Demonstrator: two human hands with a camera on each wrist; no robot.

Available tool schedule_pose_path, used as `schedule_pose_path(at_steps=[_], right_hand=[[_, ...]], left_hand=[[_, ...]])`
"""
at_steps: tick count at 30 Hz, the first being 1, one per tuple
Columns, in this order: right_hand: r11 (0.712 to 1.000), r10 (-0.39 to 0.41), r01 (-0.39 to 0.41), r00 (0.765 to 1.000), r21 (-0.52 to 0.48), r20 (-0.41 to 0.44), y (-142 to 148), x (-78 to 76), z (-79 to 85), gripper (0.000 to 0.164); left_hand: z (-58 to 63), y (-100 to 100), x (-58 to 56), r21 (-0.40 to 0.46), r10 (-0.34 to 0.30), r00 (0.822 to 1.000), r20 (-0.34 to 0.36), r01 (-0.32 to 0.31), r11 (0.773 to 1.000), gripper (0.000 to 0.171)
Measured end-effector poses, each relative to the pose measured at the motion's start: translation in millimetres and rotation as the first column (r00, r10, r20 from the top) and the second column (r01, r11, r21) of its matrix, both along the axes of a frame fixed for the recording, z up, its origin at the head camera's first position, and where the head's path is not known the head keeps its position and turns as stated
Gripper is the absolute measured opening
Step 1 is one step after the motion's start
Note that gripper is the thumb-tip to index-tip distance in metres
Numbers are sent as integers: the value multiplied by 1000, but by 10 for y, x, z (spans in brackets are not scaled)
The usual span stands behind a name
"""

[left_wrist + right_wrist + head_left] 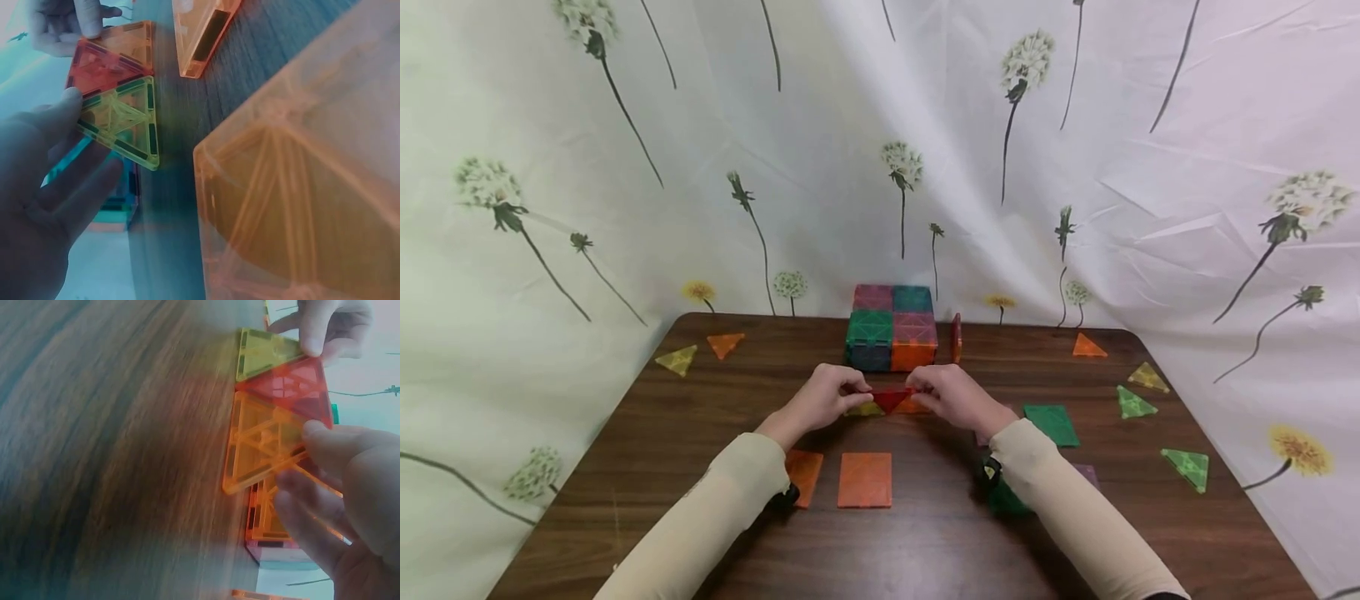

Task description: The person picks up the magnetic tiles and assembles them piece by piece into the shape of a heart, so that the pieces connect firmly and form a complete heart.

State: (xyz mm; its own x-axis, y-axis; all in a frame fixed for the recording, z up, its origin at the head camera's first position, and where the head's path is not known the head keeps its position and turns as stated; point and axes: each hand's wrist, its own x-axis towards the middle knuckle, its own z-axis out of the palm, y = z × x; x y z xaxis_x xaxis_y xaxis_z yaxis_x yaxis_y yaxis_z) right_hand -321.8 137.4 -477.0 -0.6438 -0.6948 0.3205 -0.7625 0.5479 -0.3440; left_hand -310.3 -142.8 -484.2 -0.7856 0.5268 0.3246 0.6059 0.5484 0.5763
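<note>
Three translucent triangular magnetic tiles stand edge to edge in a row: a red one (891, 401) pointing down between a yellow one (123, 117) and an orange one (262, 440). My left hand (825, 397) pinches the red tile's upper left corner, where it meets the yellow tile. At the opposite upper corner, beside the orange tile, my right hand (953, 397) pinches the same red tile. Both thumbs are on the near side. Just behind the row sits a box of coloured square tiles (892, 327), its lower front partly hidden by the hands.
A red tile (956, 337) stands on edge right of the box. Orange square tiles (865, 481) lie in front of the left arm, and a green square (1051, 424) lies by the right forearm. Loose triangles, including a yellow one (679, 360) and a green one (1187, 469), lie toward both sides.
</note>
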Motion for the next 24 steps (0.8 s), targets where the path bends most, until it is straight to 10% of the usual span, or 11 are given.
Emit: schedule_pose_path(at_steps=[13, 24], right_hand=[[998, 55, -54, 998, 33, -28, 2, 33, 46, 7], [988, 39, -60, 988, -140, -148, 299, 125, 102, 6]], left_hand=[[43, -138, 70, 26, 54, 997, 57, -56, 998, 14], [-127, -968, 109, 14, 292, 952, -91, -292, 956, 12]])
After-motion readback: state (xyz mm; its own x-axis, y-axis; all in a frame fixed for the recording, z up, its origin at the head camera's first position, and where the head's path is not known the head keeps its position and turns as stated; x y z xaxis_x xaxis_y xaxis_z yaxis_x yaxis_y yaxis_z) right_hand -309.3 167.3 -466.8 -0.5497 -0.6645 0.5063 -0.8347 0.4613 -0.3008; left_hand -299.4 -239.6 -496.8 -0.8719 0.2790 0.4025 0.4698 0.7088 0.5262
